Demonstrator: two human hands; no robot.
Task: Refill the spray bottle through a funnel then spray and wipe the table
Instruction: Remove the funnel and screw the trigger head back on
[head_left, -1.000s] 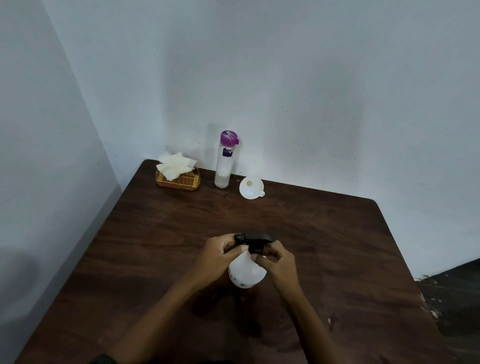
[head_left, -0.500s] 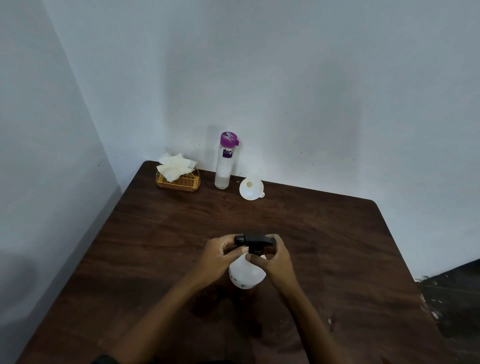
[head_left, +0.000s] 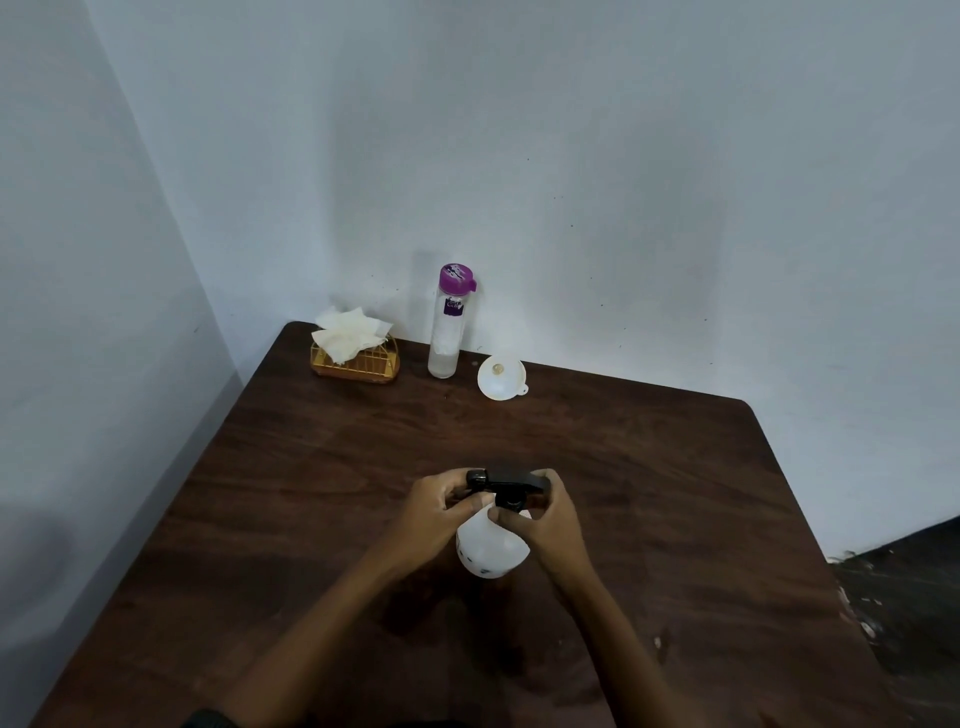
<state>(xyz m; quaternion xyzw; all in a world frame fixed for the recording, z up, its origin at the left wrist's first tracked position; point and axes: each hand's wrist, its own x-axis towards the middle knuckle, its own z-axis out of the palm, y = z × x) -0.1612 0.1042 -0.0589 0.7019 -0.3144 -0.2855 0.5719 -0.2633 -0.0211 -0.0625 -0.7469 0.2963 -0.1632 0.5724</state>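
The bottle (head_left: 491, 551) stands on the surface (head_left: 322, 467), right under the fingers (head_left: 475, 502). The left hand (head_left: 436, 512) curls round its neck. The right hand (head_left: 548, 522) pinches the black top (head_left: 511, 484). The bottle looks light and slippery, so grip the neck tight.

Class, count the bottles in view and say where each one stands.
2. The white spray bottle is mid-table, held by the left hand and right hand; the purple-capped bottle stands at the back, between tissue basket and funnel.
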